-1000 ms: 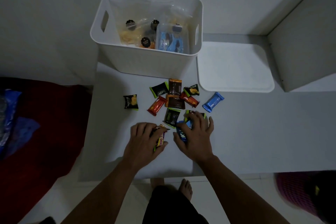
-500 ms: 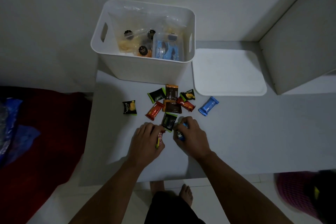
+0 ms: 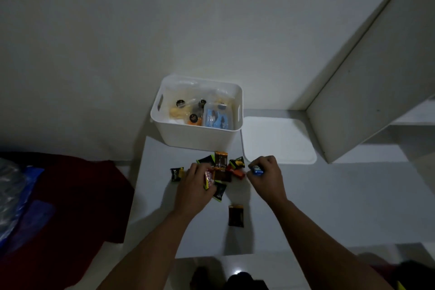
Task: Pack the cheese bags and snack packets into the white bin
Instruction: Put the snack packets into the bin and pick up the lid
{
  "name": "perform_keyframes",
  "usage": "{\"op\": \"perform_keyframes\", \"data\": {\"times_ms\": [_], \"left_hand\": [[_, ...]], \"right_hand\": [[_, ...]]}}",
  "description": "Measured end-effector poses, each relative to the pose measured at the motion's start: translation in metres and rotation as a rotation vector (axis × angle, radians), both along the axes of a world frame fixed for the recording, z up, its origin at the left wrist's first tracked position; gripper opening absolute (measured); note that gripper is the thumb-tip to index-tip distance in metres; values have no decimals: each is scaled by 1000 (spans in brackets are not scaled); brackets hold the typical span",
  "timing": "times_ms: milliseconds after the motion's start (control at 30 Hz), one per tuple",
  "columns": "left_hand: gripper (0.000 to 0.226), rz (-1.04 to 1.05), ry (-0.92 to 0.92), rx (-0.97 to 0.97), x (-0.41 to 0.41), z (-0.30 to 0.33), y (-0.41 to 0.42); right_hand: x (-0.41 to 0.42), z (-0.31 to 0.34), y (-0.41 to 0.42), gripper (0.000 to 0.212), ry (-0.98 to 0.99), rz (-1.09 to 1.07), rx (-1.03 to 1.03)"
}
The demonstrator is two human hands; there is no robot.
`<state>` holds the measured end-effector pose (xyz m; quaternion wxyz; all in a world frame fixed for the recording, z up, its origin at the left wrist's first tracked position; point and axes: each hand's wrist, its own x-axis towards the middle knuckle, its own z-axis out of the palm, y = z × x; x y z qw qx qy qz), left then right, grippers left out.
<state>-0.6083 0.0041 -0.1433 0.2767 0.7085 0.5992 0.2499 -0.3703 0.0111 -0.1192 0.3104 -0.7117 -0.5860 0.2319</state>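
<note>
A blue packet (image 3: 257,169) is clenched in the right hand (image 3: 267,178), a red-yellow one (image 3: 208,179) in the left hand (image 3: 195,186). Either could be dropped short of the white bin (image 3: 197,135) at twelve o'clock (loose packets (image 3: 221,168) are crowded between).

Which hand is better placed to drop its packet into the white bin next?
Probably the right hand: it grips only a blue packet and has a clear path to the white bin. The left hand sits over the packet pile.
</note>
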Motion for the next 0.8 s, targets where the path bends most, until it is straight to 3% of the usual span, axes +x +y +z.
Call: {"op": "perform_keyframes", "data": {"times_ms": [267, 333, 500, 667, 733, 800], "left_hand": [[43, 95, 38, 143, -13, 82, 98], [40, 179, 20, 82, -20, 99, 132], [39, 459, -276, -192, -36, 121, 214], [76, 541, -280, -413, -49, 93, 256], [84, 543, -244, -468, -47, 85, 256], [85, 565, -248, -468, -44, 82, 256]], "right_hand": [[-53, 82, 93, 16, 169, 124, 115], [-71, 97, 128, 11, 242, 165, 56], [-109, 102, 209, 10, 432, 163, -167], [-133, 84, 251, 44, 393, 220, -498], [-136, 81, 254, 69, 409, 263, -602], [-136, 81, 255, 79, 402, 272, -622]]}}
